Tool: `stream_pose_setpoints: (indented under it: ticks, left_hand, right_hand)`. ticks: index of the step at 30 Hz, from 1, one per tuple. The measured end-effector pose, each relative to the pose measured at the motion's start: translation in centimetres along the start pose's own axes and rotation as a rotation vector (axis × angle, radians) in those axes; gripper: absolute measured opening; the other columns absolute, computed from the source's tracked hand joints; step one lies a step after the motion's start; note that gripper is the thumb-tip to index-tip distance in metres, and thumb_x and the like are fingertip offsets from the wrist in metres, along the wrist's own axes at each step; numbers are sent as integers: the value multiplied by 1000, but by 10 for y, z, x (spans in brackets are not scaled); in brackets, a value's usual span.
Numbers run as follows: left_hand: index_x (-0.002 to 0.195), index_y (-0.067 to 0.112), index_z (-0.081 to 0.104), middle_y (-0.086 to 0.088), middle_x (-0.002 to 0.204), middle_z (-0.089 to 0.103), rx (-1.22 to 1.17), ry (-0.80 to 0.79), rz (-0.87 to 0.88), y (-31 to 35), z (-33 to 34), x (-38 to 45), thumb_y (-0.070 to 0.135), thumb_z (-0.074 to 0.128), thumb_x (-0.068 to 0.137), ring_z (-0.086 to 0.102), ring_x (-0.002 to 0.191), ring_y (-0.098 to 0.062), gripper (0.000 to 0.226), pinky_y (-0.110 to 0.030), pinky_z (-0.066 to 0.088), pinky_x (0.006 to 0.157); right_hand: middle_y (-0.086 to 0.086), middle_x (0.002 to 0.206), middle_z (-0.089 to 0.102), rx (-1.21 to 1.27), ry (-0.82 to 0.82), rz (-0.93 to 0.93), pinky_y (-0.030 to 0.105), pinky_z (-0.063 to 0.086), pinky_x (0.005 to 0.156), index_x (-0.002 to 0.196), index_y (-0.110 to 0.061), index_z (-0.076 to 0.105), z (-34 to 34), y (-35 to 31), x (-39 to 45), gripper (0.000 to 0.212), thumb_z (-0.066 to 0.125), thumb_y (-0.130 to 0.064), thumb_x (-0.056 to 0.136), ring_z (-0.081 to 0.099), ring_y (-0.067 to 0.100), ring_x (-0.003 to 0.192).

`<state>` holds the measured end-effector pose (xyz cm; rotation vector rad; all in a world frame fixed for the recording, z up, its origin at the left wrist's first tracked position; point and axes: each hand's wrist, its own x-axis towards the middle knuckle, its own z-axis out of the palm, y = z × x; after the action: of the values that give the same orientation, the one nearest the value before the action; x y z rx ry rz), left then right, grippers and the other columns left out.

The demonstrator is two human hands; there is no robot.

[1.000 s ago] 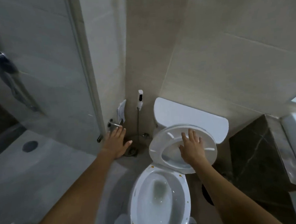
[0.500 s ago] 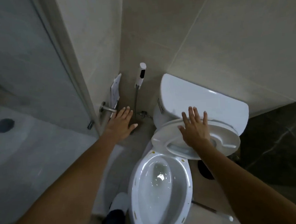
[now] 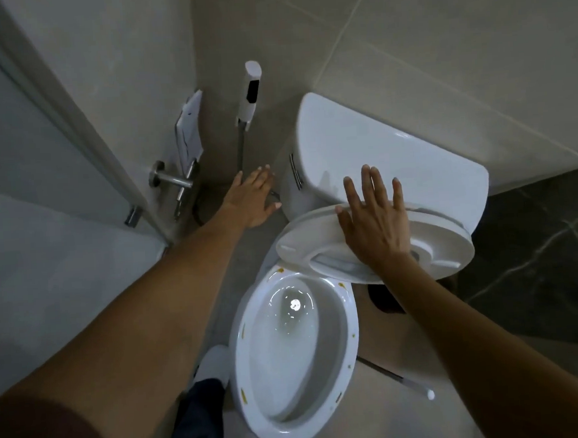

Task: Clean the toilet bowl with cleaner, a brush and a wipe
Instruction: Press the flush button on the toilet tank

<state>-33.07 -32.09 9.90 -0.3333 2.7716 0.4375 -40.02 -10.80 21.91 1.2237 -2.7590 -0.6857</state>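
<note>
White plastic under a flat, spread right hand: raised toilet seat tilted against the cistern, stained toilet bowl uncovered below, left hand open, holding nothing, beside the bidet sprayer.

Beige tiled floor under toilet, white-tipped stick.
</note>
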Motion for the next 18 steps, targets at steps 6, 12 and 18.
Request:
stream_pose_setpoints:
  ticks: [6, 12, 18]
  left_hand:
    - [153, 14, -1, -3, 161, -4, -42, -3, 30, 10, 11, 26, 49, 29, 100, -1, 147, -16, 71, -46, 2, 118]
    - [153, 15, -4, -1, 161, -4, -76, 20, 68, 18, 15, 43, 55, 25, 98, 1, 147, -17, 73, -47, 1, 118]
    - [153, 18, -4, 1, 160, -8, -69, -28, 64, 23, 20, 51, 58, 19, 98, -2, 147, -16, 72, -47, -2, 118]
  right_hand:
    - [19, 155, 26, -56, 167, -51, 47, 5, 115, 149, -11, 29, 19, 2, 1, 60, 23, -41, 97, 24, 30, 144]
    - [22, 146, 41, -9, 306, -43, 47, 36, 108, 145, -9, 39, 28, 4, 4, 57, 29, -38, 97, 42, 34, 135]
    - [22, 141, 48, -2, 382, -72, 44, 46, 98, 142, -10, 45, 33, 6, 8, 54, 32, -38, 97, 50, 33, 128]
